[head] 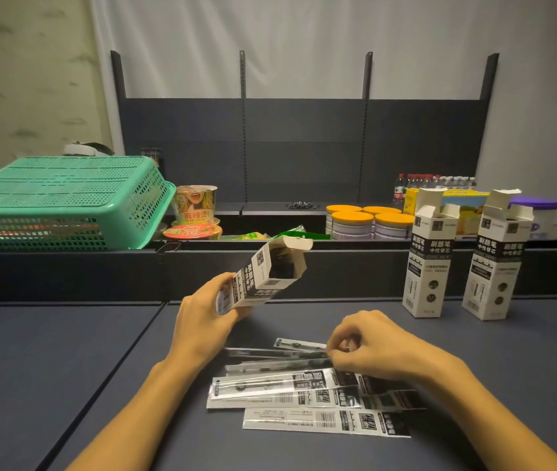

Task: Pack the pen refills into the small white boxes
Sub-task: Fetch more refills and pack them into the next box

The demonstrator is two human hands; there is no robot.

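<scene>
My left hand (pixel 202 317) grips a small white box (pixel 263 273) by its lower end, above the table. The box is tilted, its open top pointing up and right, and dark refills show inside. Several flat refill packets (pixel 287 389) lie spread on the dark table in front of me. My right hand (pixel 369 345) is curled over the far packets and pinches the end of one refill packet (pixel 301 345). Two more white boxes (pixel 428 263) (pixel 494 266) stand upright at the right with their top flaps open.
An upturned green basket (pixel 63 202) sits at the back left. Beyond the dark ledge (pixel 66 266) are noodle cups (pixel 195 205), orange-lidded cans (pixel 369 222), water bottles (pixel 433 181) and a purple-lidded jar (pixel 538 212). A black shelf back (pixel 304 147) rises behind.
</scene>
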